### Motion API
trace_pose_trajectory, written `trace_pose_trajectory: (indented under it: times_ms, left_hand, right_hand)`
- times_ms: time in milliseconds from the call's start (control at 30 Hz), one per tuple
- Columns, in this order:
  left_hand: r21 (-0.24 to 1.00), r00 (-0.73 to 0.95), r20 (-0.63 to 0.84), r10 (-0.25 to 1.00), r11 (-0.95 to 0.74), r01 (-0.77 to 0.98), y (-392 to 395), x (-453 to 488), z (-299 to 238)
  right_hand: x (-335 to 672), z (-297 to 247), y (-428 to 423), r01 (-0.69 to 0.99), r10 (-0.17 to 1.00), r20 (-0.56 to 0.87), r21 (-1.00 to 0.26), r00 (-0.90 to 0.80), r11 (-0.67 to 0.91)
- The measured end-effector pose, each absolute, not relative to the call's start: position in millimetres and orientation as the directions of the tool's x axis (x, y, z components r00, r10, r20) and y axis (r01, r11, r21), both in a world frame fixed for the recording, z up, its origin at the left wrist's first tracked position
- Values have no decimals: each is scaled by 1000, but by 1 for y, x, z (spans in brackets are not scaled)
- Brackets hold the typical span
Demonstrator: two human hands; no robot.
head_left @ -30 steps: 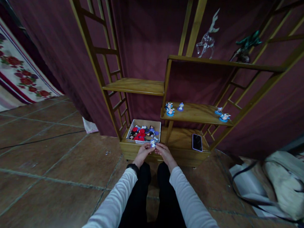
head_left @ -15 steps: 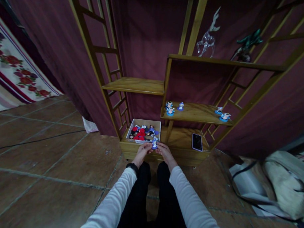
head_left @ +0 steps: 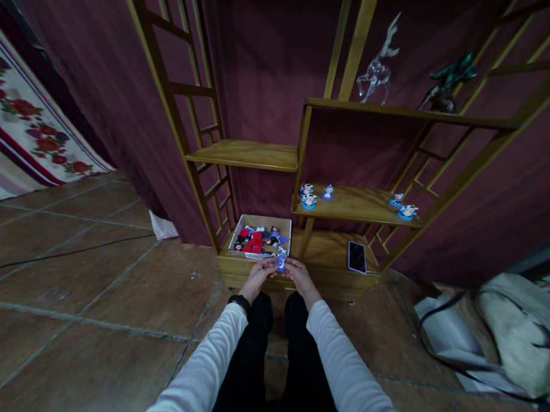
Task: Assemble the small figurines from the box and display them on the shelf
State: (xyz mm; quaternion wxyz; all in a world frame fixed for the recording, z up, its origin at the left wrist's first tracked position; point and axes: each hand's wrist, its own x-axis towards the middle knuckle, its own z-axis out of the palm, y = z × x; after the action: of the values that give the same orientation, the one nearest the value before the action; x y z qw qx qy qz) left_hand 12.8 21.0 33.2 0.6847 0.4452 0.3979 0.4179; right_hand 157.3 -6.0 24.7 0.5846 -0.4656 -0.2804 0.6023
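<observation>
A small purple-and-white figurine [head_left: 281, 263] is pinched between my two hands, just in front of the box. My left hand [head_left: 259, 274] grips its left side with the fingertips, and my right hand [head_left: 298, 274] grips its right side. Right behind it, a shallow cardboard box [head_left: 265, 222] on the bottom shelf holds several figurines with red, purple and blue parts, jumbled together. On the middle shelf [head_left: 356, 204] a similar purple figurine [head_left: 328, 193] stands upright, beside blue-based figurines [head_left: 308, 201] on its left. More blue-based figurines [head_left: 407, 212] stand at that shelf's right end.
A phone [head_left: 357, 257] lies on the bottom shelf at the right. The top right shelf bears a clear glass deer [head_left: 376, 74] and a dark green ornament [head_left: 446, 86]. Bags [head_left: 505, 334] lie on the floor at the right; a black cable [head_left: 75, 254] crosses the floor at the left.
The figurine has turned and tilted slightly between my fingertips. Both hands stay at nearly the same place.
</observation>
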Motion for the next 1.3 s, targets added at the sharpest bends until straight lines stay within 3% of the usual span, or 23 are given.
trace_pose_trajectory:
  times_ms: [700,1133,1300]
  left_hand:
    - [897,150,-195,969,238,-373,23,11,28]
    - [867,356,-177,918,317,-386,22,14,24]
    - [869,349,-156,924,296,-396,22,13,24]
  right_hand:
    - [160,24,-10,-452,976,-215,-875,38,-175]
    - [160,23,-10,-467,984,-175,-872,12,-149]
    - [159,24,-10,-440,980,-197,-881,8,-174]
